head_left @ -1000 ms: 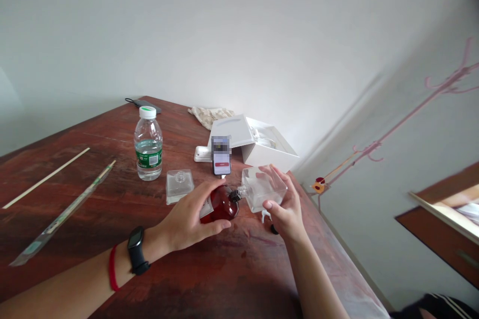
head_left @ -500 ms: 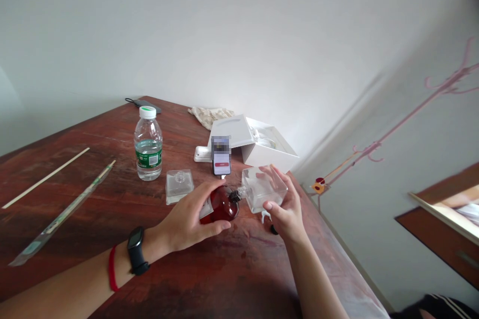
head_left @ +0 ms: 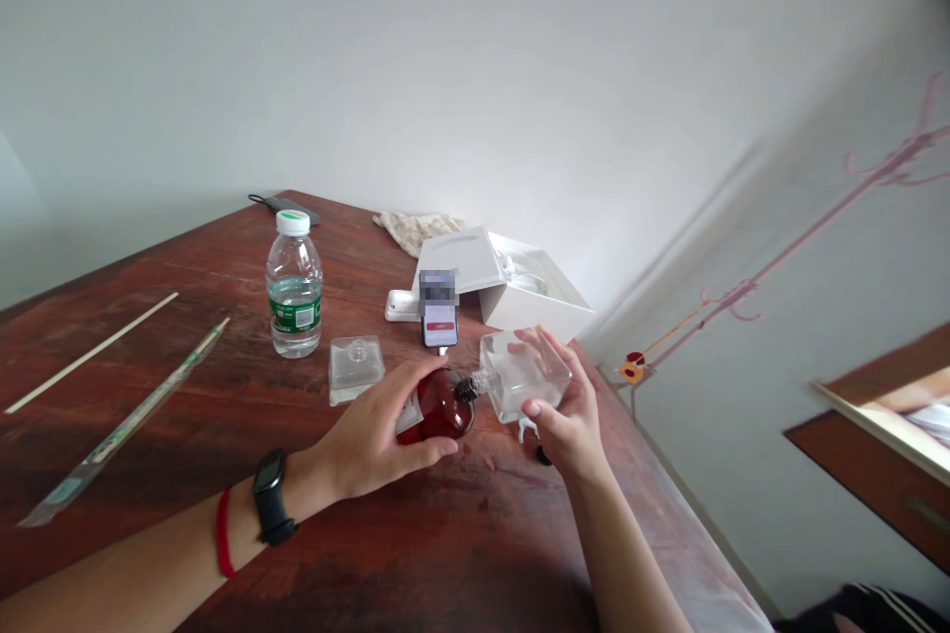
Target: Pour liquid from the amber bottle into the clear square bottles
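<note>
Head view: red bottle (head_left: 451, 404), label (head_left: 410, 414) partly hidden

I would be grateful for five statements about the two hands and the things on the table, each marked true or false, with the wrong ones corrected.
1. The left hand holds the red bottle. True.
2. The right hand holds nothing. False: it holds the clear square bottle.
3. These two bottles point away from each other. False: they point toward each other, neck to neck.
4. The water bottle stands upright. True.
5. The phone is in front of the white box. True.
</note>
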The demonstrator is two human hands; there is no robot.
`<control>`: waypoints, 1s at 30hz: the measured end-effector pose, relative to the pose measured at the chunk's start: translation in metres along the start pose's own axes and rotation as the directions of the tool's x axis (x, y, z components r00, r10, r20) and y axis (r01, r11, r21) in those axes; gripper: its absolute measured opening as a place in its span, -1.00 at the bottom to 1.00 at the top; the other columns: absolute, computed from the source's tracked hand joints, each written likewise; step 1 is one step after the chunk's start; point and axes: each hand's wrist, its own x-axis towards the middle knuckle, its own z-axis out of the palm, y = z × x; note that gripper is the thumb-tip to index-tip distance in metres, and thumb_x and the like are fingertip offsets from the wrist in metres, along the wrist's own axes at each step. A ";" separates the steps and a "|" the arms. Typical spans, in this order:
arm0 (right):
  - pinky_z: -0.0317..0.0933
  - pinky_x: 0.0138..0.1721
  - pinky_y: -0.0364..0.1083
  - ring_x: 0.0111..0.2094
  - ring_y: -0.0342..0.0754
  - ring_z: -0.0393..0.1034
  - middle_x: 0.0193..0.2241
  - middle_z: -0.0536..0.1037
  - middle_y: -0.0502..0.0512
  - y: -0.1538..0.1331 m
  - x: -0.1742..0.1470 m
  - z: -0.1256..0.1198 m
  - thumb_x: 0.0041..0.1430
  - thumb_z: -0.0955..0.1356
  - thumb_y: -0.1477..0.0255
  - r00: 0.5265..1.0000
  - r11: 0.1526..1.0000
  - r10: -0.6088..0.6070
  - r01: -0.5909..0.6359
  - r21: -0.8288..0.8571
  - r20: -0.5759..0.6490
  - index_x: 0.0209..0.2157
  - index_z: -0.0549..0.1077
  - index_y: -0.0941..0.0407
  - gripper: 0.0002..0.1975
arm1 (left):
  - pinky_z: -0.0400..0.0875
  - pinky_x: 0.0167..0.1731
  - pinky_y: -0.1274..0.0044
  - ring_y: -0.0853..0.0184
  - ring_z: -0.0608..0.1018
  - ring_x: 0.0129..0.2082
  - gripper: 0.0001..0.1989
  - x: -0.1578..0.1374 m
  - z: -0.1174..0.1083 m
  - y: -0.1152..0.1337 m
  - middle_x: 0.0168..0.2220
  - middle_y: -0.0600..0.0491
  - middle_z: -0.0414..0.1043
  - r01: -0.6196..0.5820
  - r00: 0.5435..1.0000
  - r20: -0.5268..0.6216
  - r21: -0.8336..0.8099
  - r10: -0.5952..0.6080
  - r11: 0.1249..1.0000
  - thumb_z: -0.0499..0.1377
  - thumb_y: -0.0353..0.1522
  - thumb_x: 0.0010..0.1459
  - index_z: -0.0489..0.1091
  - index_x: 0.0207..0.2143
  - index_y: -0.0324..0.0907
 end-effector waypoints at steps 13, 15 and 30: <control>0.42 0.18 0.28 0.19 0.30 0.52 0.22 0.62 0.17 -0.001 0.000 0.000 -0.04 0.69 0.14 1.000 1.000 -0.007 0.007 -0.024 -0.001 0.23 0.54 -0.14 -0.22 | 0.41 0.32 0.11 -0.06 0.52 0.28 -0.21 0.000 0.001 -0.001 0.33 -0.13 0.42 -0.002 1.000 0.008 0.003 0.002 1.000 0.39 -0.02 0.27 0.18 0.41 0.01; 0.42 0.18 0.29 0.19 0.31 0.52 0.21 0.62 0.19 -0.001 0.000 0.000 -0.04 0.69 0.14 1.000 1.000 -0.007 0.007 -0.024 -0.005 0.23 0.54 -0.12 -0.22 | 0.41 0.32 0.11 -0.05 0.52 0.28 -0.20 0.000 0.001 -0.001 0.33 -0.13 0.42 -0.003 1.000 0.010 0.006 0.003 1.000 0.39 -0.02 0.26 0.17 0.42 0.02; 0.39 0.22 0.29 0.20 0.30 0.52 0.22 0.62 0.18 0.001 0.000 -0.001 -0.03 0.69 0.13 1.000 1.000 -0.009 0.009 -0.027 0.000 0.25 0.53 -0.14 -0.21 | 0.41 0.32 0.11 -0.06 0.51 0.29 -0.20 0.000 0.000 0.001 0.34 -0.13 0.41 0.004 1.000 0.012 0.006 -0.004 1.000 0.39 -0.02 0.26 0.17 0.42 0.01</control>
